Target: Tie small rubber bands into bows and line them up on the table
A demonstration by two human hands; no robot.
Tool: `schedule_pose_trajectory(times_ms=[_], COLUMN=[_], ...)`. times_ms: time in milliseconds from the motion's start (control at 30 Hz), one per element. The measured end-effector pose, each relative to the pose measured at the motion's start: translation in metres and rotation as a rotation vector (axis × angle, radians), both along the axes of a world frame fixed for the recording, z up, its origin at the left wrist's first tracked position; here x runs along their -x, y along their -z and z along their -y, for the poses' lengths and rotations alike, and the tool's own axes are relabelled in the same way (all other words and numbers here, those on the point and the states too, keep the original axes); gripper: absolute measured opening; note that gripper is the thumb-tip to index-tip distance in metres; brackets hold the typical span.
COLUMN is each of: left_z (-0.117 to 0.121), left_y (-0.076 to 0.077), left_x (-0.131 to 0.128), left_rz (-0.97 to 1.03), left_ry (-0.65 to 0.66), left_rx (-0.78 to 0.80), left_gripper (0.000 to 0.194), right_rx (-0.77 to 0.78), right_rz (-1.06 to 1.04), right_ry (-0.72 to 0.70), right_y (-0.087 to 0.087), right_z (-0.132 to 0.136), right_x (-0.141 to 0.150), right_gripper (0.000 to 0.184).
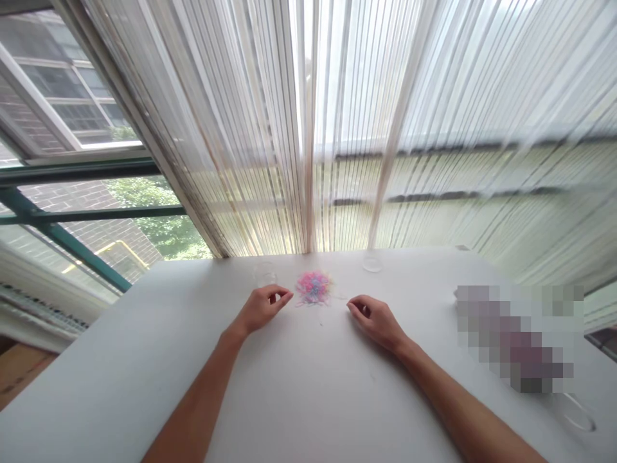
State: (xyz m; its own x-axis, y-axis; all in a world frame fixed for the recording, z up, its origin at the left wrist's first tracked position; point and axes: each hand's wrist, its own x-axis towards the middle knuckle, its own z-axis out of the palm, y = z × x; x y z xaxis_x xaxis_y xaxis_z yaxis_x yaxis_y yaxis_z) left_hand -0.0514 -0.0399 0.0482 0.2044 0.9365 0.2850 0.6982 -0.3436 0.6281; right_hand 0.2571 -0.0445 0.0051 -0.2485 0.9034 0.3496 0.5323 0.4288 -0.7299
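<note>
A small heap of thin, mostly pink strands (314, 287), with blue and yellow among them, lies on the white table between my hands. They look like tiny bands or threads, too small to tell which. My left hand (263, 307) is just left of the heap, thumb and fingertips pinched together. To its right, my right hand (378, 320) is also closed in a pinch, with a faint thin strand near its fingertips. Whether either pinch holds anything is too small to see. Behind my left hand stands a clear container (265, 273), partly hidden by it.
A clear round dish or lid (372, 263) lies near the back edge of the white table (289, 399). At the right is a blurred-out object (515, 341), with a clear ring-like thing (578, 413) below it. Striped sheer curtains (308, 128) hang behind the table.
</note>
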Motion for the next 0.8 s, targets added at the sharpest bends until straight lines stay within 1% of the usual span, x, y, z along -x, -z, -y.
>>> schedule_pose_trajectory(times_ms=[133, 233, 300, 367, 500, 633, 800], left_z=[-0.031, -0.048, -0.052, -0.053, -0.051, -0.05, -0.053], left_y=[-0.022, -0.027, -0.024, -0.017, -0.005, -0.003, -0.003], left_x=[-0.021, -0.035, -0.043, -0.05, -0.057, -0.056, -0.05], left_rz=[-0.011, -0.067, -0.128, -0.194, -0.299, -0.331, -0.317], left_ry=[0.002, 0.016, 0.017, 0.012, 0.014, 0.031, 0.03], left_rx=[0.002, 0.025, 0.04, 0.05, 0.062, 0.068, 0.068], left_gripper=[0.04, 0.035, 0.029, 0.025, 0.022, 0.021, 0.02], right_rx=[0.005, 0.002, -0.002, -0.003, 0.008, 0.024, 0.028], right_rz=[0.0, 0.002, 0.002, -0.001, -0.009, -0.01, -0.007], right_ry=[-0.005, -0.006, -0.004, -0.002, -0.008, -0.015, -0.016], right_y=[0.0, 0.0, -0.001, -0.001, -0.001, -0.001, -0.002], right_z=[0.0, 0.0, 0.0, -0.001, 0.0, 0.0, 0.0], right_x=[0.0, 0.0, 0.001, 0.001, 0.001, 0.0, -0.001], right_gripper=[0.028, 0.029, 0.029, 0.029, 0.027, 0.027, 0.026])
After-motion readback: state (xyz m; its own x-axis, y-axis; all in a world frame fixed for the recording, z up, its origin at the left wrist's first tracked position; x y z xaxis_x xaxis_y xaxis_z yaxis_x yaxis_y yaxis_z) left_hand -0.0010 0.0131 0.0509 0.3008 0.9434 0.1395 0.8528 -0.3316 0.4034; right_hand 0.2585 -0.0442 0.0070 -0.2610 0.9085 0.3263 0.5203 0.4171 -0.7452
